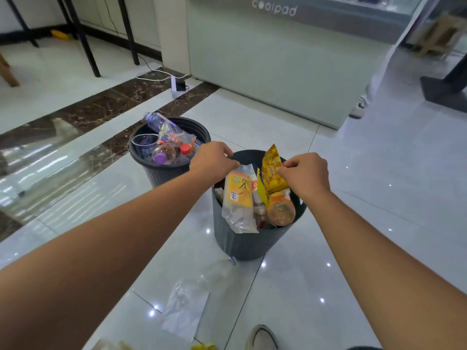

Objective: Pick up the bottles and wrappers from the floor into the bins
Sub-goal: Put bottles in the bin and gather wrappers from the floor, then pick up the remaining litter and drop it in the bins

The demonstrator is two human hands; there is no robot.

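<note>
Two dark grey bins stand on the tiled floor. The nearer bin (242, 241) is full of wrappers. My left hand (212, 159) pinches the top of a clear and orange wrapper (238, 195) that hangs over its rim. My right hand (304, 174) grips a yellow-orange wrapper (271, 170) standing upright above the same bin. The farther bin (161, 173) holds several plastic bottles (164, 154) and a clear cup. A clear bottle (217, 274) and a clear wrapper (184, 311) lie on the floor in front of the nearer bin.
A pale green counter (278, 66) runs along the back. Black table legs (87, 46) stand at the back left, and a white power strip (177, 84) with cables lies by the counter's corner. My shoe (262, 337) shows at the bottom edge. Another person's shoe (358, 107) is far right.
</note>
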